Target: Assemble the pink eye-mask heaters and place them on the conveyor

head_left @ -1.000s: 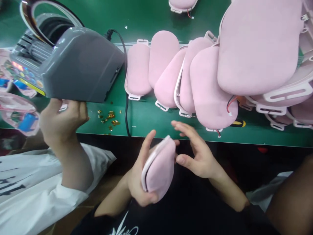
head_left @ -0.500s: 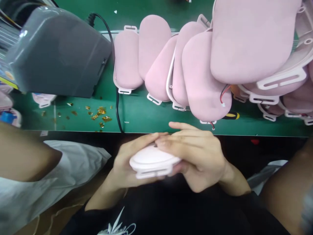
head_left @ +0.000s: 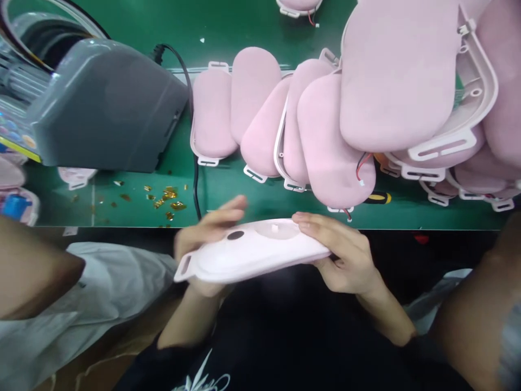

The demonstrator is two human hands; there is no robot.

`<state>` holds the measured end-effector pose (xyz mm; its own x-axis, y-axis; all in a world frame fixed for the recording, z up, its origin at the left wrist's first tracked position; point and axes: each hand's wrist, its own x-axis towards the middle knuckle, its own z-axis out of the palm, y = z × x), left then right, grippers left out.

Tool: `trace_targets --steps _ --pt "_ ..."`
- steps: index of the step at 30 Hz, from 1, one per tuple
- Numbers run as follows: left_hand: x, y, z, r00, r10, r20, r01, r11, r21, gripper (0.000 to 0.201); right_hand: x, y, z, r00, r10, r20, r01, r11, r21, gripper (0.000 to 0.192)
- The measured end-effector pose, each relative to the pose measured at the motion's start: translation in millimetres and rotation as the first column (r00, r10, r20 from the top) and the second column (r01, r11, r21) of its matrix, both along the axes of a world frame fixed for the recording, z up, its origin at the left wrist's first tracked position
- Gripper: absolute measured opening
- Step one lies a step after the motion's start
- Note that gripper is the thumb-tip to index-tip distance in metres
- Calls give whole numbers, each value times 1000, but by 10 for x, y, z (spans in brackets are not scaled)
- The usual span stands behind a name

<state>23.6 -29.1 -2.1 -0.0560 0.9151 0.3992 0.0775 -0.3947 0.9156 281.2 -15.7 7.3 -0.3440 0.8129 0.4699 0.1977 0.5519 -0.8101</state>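
Far left, grey machine [head_left: 109, 103] on the green table [head_left: 427, 217]; gold scraps [head_left: 169, 193] lie near its foot, so hold your work clear of them if you want the shell clean. Black cable [head_left: 196, 187] runs down to the front edge, close behind your left fingers; mind it when you swing that side. Left grip [head_left: 194, 237]: fingers spread and lifted behind the loop end, part of the hand beneath; how firmly it bears, you cannot tell from here. Casing [head_left: 260, 258] is in the air just off the table's front edge, pale face up, slightly tilted, loop end lower. As a judgement, you are turning it in the hands; settle the left palm under the loop end before the right lets up, and press on the rim, not the recess with its small nub. Pink cases [head_left: 331, 141] overlap beyond. Right grip [head_left: 345, 258]: closed round the right end, fingers on top, thumb below; firm enough, no squeezing needed. Past it, loose wires [head_left: 361, 167] and a screwdriver [head_left: 379, 197]; turn without snagging them.
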Motion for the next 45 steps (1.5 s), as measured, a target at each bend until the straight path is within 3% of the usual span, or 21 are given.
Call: trace_targets --steps 2,3,5,7,11,14,18,22,25,29,31,32,34,35,36,39,41,43,45 --pt "-72 39 169 937 33 -347 70 958 279 69 -12 23 -19 991 -26 128 16 997 80 56" --pt "-76 61 267 850 49 -524 154 929 337 78 -35 39 -39 985 -28 170 11 995 98 54" --pt "-23 110 438 636 3 -771 277 932 232 65 -93 67 -108 985 -28 169 11 995 98 52" --pt "64 165 528 548 -46 -835 264 957 121 50 -138 77 -198 995 -51 80 48 998 39 54" --pt "137 234 476 552 35 -833 223 957 187 50 -175 68 -325 990 -124 -71 122 992 -43 48" --pt "110 217 405 571 53 -819 254 938 238 54 -249 75 -357 991 -95 -89 97 995 14 48" --pt "126 156 315 532 98 -841 201 950 238 52 -419 77 -407 972 -176 -156 192 977 91 34" --pt "197 119 160 579 274 -768 140 895 424 45 -525 79 -453 940 -248 -234 284 950 132 26" --pt "188 164 155 591 292 -752 134 884 448 40 -481 113 -409 951 -227 -210 252 963 97 23" --pt "69 409 406 583 116 -804 91 974 206 18 -273 62 -237 985 -151 86 134 975 177 43" --pt "23 578 549 638 -79 -766 107 994 -13 27 -172 -28 -160 939 -212 270 127 946 298 45" --pt "15 651 604 662 -227 -714 165 974 -156 39 -132 -76 -135 911 -266 314 143 920 365 40" --pt "28 732 671 617 -522 -589 305 848 -433 54 -79 -155 -123 881 -359 309 179 857 484 30" --pt "43 728 688 574 -594 -563 328 797 -507 55 -64 -179 -133 879 -375 294 186 837 514 26" --pt "57 692 698 532 -613 -584 332 786 -522 54 -53 -193 -153 883 -371 288 187 840 509 24" --pt "58 446 684 472 -440 -764 339 891 -303 63 -42 -188 -229 912 -325 249 238 916 323 28" --pt "20 278 624 474 -309 -825 362 922 -137 52 -47 -167 -262 928 -330 175 300 937 178 35" --pt "-15 189 533 532 -190 -825 352 936 11 30 -56 -145 -264 934 -333 127 319 940 118 41" --pt "-20 177 440 599 -102 -795 325 937 125 25 -59 -120 -246 945 -307 112 293 948 120 44"
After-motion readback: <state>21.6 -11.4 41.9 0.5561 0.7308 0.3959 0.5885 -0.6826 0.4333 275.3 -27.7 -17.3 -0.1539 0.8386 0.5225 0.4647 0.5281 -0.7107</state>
